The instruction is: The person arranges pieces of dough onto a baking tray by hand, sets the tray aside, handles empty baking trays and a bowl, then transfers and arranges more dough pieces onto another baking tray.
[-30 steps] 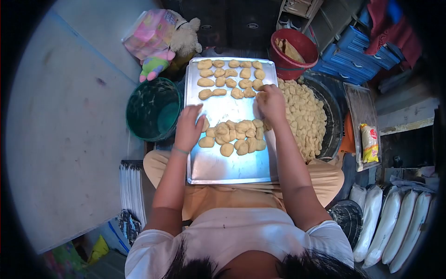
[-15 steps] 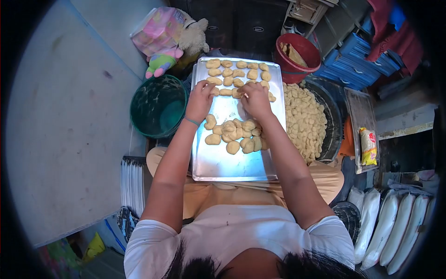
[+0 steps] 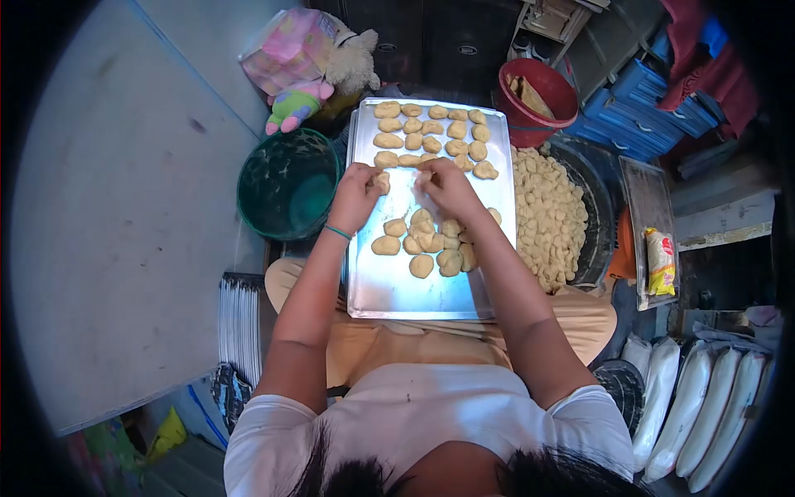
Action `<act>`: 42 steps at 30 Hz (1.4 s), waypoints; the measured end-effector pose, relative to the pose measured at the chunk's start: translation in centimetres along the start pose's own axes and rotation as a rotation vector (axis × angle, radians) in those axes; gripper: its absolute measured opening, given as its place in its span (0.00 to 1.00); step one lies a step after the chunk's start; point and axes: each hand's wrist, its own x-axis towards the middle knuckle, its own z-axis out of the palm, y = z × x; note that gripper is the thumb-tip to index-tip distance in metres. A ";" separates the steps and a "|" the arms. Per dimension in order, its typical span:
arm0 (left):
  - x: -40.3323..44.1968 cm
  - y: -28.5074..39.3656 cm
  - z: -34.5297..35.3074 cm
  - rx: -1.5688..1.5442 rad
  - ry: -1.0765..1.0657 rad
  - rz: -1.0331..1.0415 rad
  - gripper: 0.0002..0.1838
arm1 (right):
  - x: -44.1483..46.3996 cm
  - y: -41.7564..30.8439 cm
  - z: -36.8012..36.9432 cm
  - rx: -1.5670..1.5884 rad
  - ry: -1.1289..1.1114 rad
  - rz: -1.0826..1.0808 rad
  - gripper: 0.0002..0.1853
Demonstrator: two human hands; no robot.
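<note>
A metal tray (image 3: 389,294) lies across the lap. Rows of dough pieces (image 3: 431,127) cover its far part, and a looser cluster of dough pieces (image 3: 424,238) sits nearer the middle. My left hand (image 3: 356,199) is at the tray's left side, its fingers closed on a dough piece (image 3: 382,183) just below the last row. My right hand (image 3: 450,189) is over the tray's middle, fingers pinched at a small dough piece (image 3: 423,179) that they partly cover.
A black basin (image 3: 600,211) heaped with dough pieces is on the right, below a red bucket (image 3: 538,124). A green bucket (image 3: 290,186) stands left of the tray. Farther right are a board with a yellow packet (image 3: 660,261) and long white bags (image 3: 691,406).
Both hands have come together from the tray's sides and now sit just below the fourth row. A dough piece from the cluster's left end is now at my left hand.
</note>
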 end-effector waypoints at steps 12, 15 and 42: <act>0.1 1.7 1.6 0.318 0.148 0.344 0.13 | -1.1 -3.8 -0.8 -0.349 -0.274 0.077 0.11; 0.1 1.0 2.7 0.405 -0.094 0.409 0.14 | -1.9 -1.8 -1.9 -0.177 -0.467 0.136 0.11; 1.7 1.7 6.3 0.402 -0.060 0.507 0.13 | -6.5 7.9 -9.1 -0.023 0.587 0.290 0.19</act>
